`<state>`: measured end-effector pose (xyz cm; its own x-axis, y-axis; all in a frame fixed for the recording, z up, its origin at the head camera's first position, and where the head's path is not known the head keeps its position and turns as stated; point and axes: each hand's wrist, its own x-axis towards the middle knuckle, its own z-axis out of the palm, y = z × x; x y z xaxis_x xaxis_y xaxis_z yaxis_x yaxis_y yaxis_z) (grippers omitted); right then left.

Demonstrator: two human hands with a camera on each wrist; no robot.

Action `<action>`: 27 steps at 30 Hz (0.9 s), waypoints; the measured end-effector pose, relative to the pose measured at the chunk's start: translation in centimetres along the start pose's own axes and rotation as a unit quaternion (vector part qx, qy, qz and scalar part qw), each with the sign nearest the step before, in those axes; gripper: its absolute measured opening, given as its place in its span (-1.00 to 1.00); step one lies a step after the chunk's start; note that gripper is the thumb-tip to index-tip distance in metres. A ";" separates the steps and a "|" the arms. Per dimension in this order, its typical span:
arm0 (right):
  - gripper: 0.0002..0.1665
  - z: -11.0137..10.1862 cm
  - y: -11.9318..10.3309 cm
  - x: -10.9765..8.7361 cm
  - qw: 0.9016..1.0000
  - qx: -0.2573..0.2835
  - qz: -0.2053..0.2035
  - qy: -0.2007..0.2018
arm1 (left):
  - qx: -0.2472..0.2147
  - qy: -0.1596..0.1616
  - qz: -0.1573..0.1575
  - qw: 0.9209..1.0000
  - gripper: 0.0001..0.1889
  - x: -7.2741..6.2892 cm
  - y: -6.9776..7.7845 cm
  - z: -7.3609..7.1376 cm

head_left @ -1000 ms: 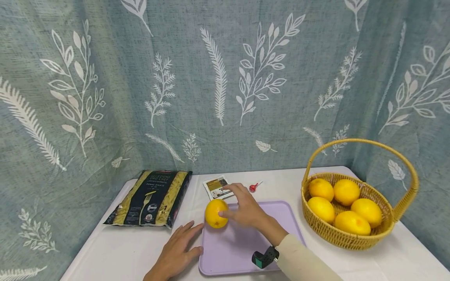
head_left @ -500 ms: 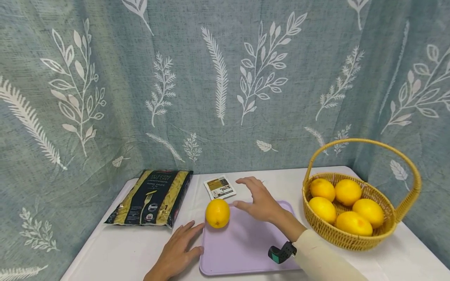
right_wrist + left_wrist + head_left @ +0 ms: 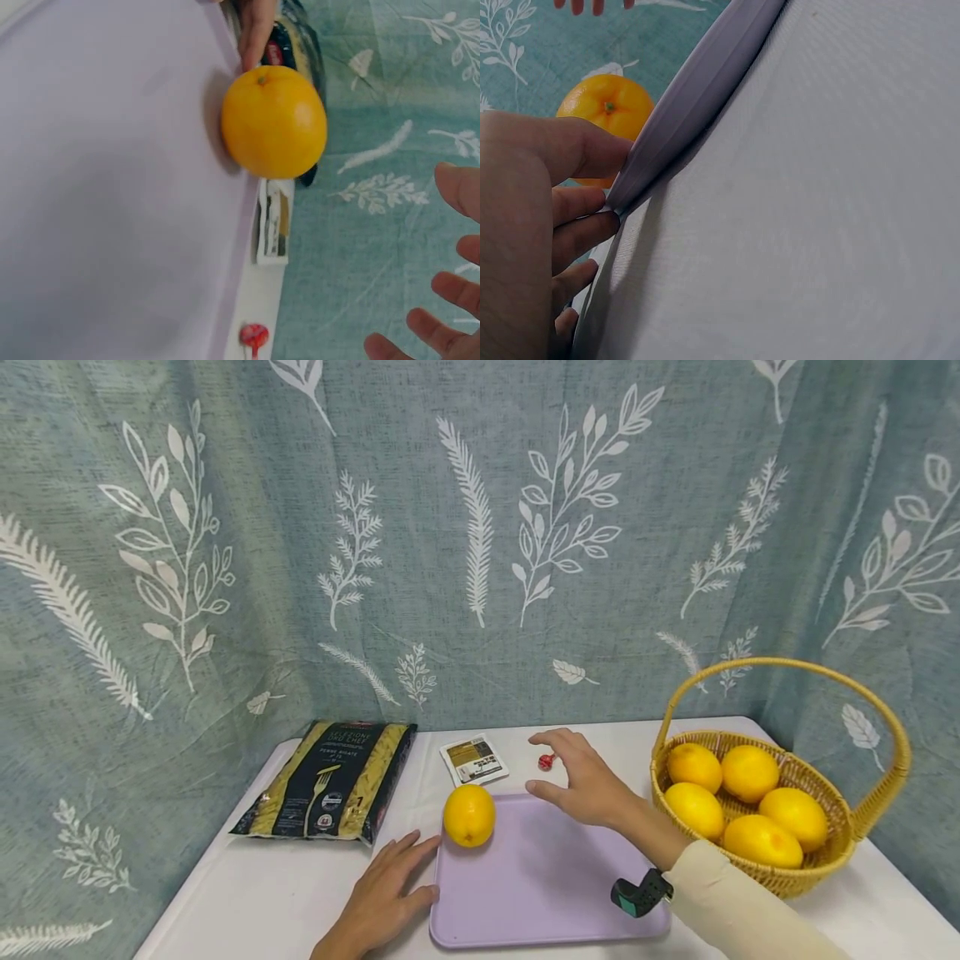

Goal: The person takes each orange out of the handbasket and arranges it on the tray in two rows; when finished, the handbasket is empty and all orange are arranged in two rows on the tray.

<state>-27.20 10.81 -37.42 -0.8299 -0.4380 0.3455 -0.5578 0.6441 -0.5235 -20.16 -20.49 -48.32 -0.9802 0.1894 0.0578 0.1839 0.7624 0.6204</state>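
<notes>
Evidently, the orange (image 3: 469,816) rests in the far left corner of the lilac tray (image 3: 525,897), ahead of the left hand (image 3: 384,889) and left of the right hand (image 3: 585,785). The left hand, fingers extended, touches the tray's left rim; the right, thumb and fingers spread apart, hovers over the tray. A red lollipop (image 3: 546,762) lies on the tabletop (image 3: 255,906) near the right fingertips.

Lollipop (image 3: 546,762) partly hidden (head view)

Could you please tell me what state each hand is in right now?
Left hand: open, touching the edge of the tray.
Right hand: open, holding nothing.
</notes>
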 end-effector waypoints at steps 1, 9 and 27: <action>-0.31 -0.2 0.1 -0.1 1.000 -0.006 -0.004 -0.003 | 0.000 0.001 0.001 1.000 -0.35 0.0 0.0 0.0; -0.33 -2.4 1.0 -0.8 0.998 -0.047 -0.030 -0.020 | 0.002 0.001 0.000 1.000 -0.35 0.0 -0.1 0.1; -0.38 -6.7 4.3 -2.2 0.995 -0.090 -0.035 -0.029 | 0.003 0.008 0.008 1.000 -0.35 -0.1 0.0 -0.1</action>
<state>-27.80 18.79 -35.24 -0.7906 -0.5175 0.3275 -0.6102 0.7105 -0.3504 -20.03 -20.58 -48.28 -0.9781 0.1923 0.0799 0.2003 0.7636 0.6139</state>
